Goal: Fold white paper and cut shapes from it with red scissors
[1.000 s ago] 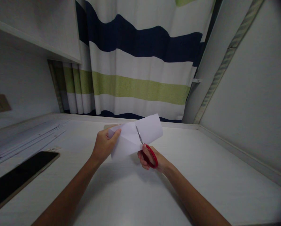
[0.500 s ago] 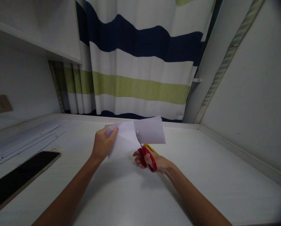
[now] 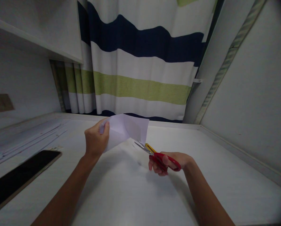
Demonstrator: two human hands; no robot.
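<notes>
At the far left a dark phone [image 3: 20, 177] is seen lying flat on the white desk [image 3: 121, 194], well apart from both hands. Above it a shelf [image 3: 34, 47] juts from the wall.

The left hand [image 3: 95, 141] is raised above the desk and is closed on the sheet of paper [image 3: 125, 130]. The sheet is pinched at its left edge, the thumb being laid on the near face and the other fingers hidden behind it. From that pinch the paper is spread to the right and slightly upward, bowed and held clear of the desk, with its free right edge hanging just above the scissor blades. A striped curtain [image 3: 142, 72] in white, navy and green is hung behind the desk.

To the right and lower, the right hand [image 3: 171, 161] is wrapped around the red handles of the scissors [image 3: 158, 153], the fingers being passed through the loops. The blades are pointed left, toward the sheet's lower right corner, and are shown slightly parted. Their tips are placed just beside the paper's edge; whether paper is touched by them cannot be told. The paper is gripped by the left hand only and lies up and to the left of the right hand's grasp. At the far right a plain wall [image 3: 253, 103] is met by the desk.
</notes>
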